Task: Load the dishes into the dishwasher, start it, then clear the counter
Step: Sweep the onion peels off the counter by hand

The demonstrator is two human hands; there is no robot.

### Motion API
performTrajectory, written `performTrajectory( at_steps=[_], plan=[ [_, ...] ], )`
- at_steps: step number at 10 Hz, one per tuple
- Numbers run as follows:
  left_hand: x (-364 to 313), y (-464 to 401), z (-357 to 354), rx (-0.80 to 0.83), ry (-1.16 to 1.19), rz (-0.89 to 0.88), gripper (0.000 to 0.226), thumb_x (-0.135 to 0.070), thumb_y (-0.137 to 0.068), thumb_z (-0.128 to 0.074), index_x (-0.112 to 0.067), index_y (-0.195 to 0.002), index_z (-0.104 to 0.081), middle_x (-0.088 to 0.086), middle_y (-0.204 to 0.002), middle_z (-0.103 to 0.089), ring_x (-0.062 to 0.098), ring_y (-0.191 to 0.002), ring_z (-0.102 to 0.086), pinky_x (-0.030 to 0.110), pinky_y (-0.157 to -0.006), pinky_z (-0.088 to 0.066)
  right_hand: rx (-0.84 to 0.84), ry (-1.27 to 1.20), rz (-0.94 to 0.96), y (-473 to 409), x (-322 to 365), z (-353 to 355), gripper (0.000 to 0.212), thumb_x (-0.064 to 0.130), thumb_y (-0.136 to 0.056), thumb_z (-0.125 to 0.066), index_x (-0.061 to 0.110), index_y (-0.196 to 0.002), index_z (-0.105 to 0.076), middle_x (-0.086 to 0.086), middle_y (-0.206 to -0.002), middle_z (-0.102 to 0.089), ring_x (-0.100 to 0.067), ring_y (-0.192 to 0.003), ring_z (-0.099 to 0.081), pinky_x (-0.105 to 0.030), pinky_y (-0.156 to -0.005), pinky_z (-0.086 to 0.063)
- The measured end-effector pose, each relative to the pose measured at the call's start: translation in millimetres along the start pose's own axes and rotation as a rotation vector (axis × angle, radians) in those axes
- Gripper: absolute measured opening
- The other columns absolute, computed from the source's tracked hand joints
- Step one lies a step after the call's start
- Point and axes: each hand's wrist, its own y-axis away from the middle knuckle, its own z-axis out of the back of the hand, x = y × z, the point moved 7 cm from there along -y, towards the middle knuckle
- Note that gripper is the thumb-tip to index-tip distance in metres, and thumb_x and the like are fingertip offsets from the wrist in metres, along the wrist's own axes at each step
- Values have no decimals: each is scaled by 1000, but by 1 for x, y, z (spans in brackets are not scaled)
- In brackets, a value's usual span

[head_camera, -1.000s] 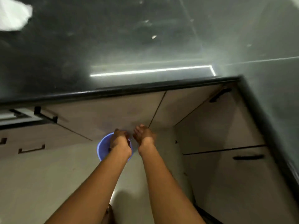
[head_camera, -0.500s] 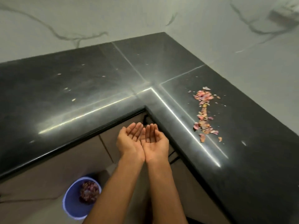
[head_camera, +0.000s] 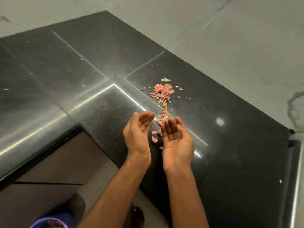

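Observation:
A trail of pink onion peel scraps [head_camera: 162, 92] lies on the black stone counter [head_camera: 82, 76], running from a heap near the wall down toward my hands. My left hand [head_camera: 139, 132] and my right hand [head_camera: 175, 137] hover palms up over the near end of the trail, a small gap between them. Both are empty, with fingers loosely cupped. A few peel pieces [head_camera: 155, 137] show in the gap between the hands. A blue tub [head_camera: 65, 218] with peel scraps in it sits on the floor at the lower left.
The counter forms an L-shaped corner against a white marble wall [head_camera: 230, 38]. Brown cabinet fronts [head_camera: 54, 163] stand under the counter edge. A bare foot [head_camera: 138, 216] shows on the floor beside the tub. Small crumbs dot the counter.
My hands rose from the blue tub on the floor, opened palms up, and moved right over the counter to the near end of the peel trail. They have drawn slightly apart.

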Motion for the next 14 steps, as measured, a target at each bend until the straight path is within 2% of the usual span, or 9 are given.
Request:
performTrajectory(
  at_steps=[1, 2, 3, 5, 7, 9, 11, 13, 14],
  plan=[
    [-3, -17, -16, 85, -242, -152, 30, -22, -106, -44, -6, -113, -68, 8, -112, -74, 17, -113, -67, 35, -106, -48, -133, 460, 230, 15, 41, 11, 50, 55, -93, -69, 38, -139, -58, 11, -145, -58, -10, -136, -54, -48, -111, -49],
    [-16, -39, -35, 191, -555, -370, 32, -26, -108, -41, -14, -127, -65, -5, -125, -67, 0, -120, -58, 13, -100, -41, -2, 1057, 241, 14, 22, 7, 108, 84, -83, -56, 38, -165, -2, 6, -174, 6, -9, -159, 12, -42, -130, -8],
    [-23, -73, -48, 280, -773, -480, 42, -38, -107, -38, -18, -140, -55, -5, -139, -59, 0, -128, -51, 7, -102, -37, 59, 1417, 232, 14, -4, -1, 121, 102, -76, -22, 30, -159, 28, -11, -167, 32, -22, -153, 34, -46, -128, 11],
    [-24, -122, -52, 220, -860, -547, 43, -44, -106, -39, -17, -137, -55, -17, -121, -64, -9, -114, -56, 8, -95, -42, 9, 1405, 402, -42, -2, -40, 101, 84, -94, -24, 23, -164, 15, -22, -171, 7, -30, -159, 14, -48, -130, -2],
    [-33, -122, -46, 148, -806, -543, 49, -45, -104, -38, -16, -139, -55, -4, -135, -62, -1, -122, -55, 7, -98, -41, 43, 1308, 504, -98, 10, -65, 91, 67, -101, -38, 17, -165, 4, -22, -172, -1, -31, -160, 4, -49, -130, -10],
    [-30, -121, -48, 156, -838, -535, 52, -50, -102, -38, -17, -140, -53, 1, -136, -62, 15, -123, -59, 37, -102, -48, 47, 1250, 454, -166, 28, -72, 112, 86, -85, -50, 32, -165, 8, -20, -172, 9, -35, -159, 14, -51, -129, 1],
    [-27, -122, -48, 155, -858, -541, 55, -53, -102, -37, -18, -141, -51, -3, -137, -60, 6, -127, -56, 34, -104, -48, 261, 1209, 468, -199, 34, -108, 104, 86, -82, -53, 43, -163, -5, -14, -172, -11, -26, -161, -2, -41, -130, 1],
    [-27, -124, -44, 98, -863, -524, 64, -61, -99, -37, -16, -143, -49, 1, -136, -61, 11, -126, -57, 33, -104, -48, 334, 1059, 733, -171, 27, -129, 42, 41, -96, -64, 12, -126, -68, -6, -128, -58, -22, -121, -54, -46, -122, -33],
    [-28, -123, -43, 92, -871, -530, 66, -63, -98, -35, -16, -141, -51, 2, -132, -64, 13, -122, -60, 31, -100, -49, 243, 1125, 895, -152, 27, -128, 21, 33, -102, -61, 13, -101, -68, -4, -104, -60, -23, -100, -55, -40, -102, -46]
  ],
)
